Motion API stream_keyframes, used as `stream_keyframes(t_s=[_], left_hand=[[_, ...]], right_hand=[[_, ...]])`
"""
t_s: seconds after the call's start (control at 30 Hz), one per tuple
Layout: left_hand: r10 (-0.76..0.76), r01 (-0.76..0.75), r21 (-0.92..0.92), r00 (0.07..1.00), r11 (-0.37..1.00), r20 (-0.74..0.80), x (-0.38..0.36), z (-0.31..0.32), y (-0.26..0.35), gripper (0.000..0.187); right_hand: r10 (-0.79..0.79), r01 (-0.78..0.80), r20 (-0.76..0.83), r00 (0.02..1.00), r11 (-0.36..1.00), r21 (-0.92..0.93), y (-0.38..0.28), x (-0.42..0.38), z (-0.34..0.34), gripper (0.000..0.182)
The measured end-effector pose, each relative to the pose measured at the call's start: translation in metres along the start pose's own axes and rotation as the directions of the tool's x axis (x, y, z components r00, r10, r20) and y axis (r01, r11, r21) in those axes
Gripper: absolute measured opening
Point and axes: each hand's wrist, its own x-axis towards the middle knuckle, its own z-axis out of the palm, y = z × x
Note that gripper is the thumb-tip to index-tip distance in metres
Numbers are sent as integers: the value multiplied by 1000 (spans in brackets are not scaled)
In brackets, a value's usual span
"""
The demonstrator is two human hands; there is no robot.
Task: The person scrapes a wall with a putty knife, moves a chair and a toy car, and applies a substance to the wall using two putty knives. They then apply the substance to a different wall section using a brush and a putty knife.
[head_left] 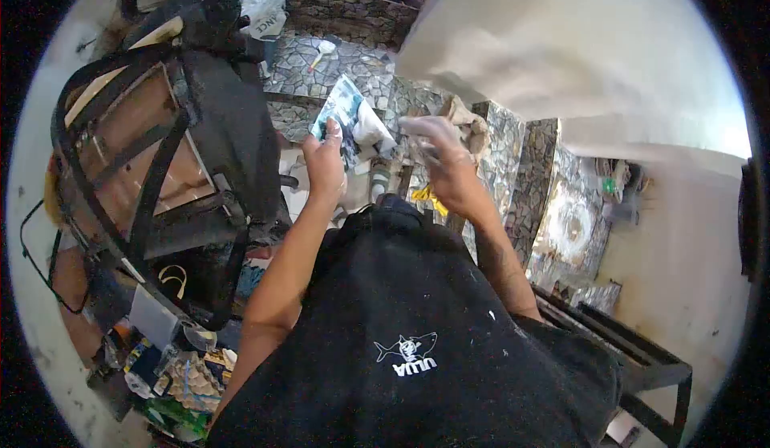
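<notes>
My left hand (325, 163) is closed on the lower left edge of a blue-and-white printed sheet (343, 101), thumb on top. A soft-looking white lump (370, 127) shows at the sheet's right side. To the right, my right hand (441, 145) is raised apart from the sheet, blurred, its fingers stretched toward the left. Whitish smears cover the fingers of both hands. Nothing shows in the right hand.
Stone-patterned steps (309, 67) lie ahead, with a white scoop-like tool (322, 51) and a plastic bag (263, 7) on them. A big black-framed item (160, 143) stands at left. Below my right hand lies something yellow (429, 199); a dark metal frame (634, 352) is at lower right.
</notes>
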Motion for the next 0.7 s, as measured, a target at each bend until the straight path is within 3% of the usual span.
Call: stream_keyframes(t_s=[0.1,0.13,0.17,0.2,0.27,0.37,0.4,0.43,0.47,0.5,0.57,0.6,0.7], left_hand=[[48,-47,46,999,998,-5,-9,10,1,25],[-43,42,161,999,986,2,-12,8,4,26],[-29,31,189,1000,982,-11,-13,11,6,26],[-14,20,217,1000,976,-26,-15,15,9,26],[-51,56,294,998,954,-24,-9,10,8,26],[-62,62,124,998,990,-8,7,4,0,23],[-135,135,-46,991,990,2,13,0,0,21],[-160,162,-85,987,983,32,14,-5,3,20],[-180,187,-124,982,975,64,16,-8,10,19],[-198,212,-163,975,964,97,19,-10,17,19],[-263,310,-286,946,907,190,13,-12,28,19],[-318,371,-315,925,874,208,7,-11,31,19],[-492,530,-338,848,778,198,-18,-1,40,19]], right_hand=[[72,-65,43,996,987,-147,-18,0,16,59],[96,-83,62,993,979,-184,-14,-2,20,58],[120,-99,84,989,970,-221,-9,-3,26,57],[24,-11,53,998,971,-239,-4,-3,34,53],[21,7,109,994,968,-250,3,-13,42,48],[-6,42,269,963,991,-127,8,-18,25,44],[-44,61,327,944,997,-42,18,-16,12,46],[-89,79,382,920,996,42,24,-15,1,47],[92,-188,362,928,952,240,18,-20,-12,44],[75,-117,259,963,982,150,13,-22,-31,45],[313,-301,49,948,840,452,10,-21,-33,50],[271,-219,-21,962,817,534,5,-22,-31,54],[177,-114,-139,974,921,373,6,-26,7,55]])
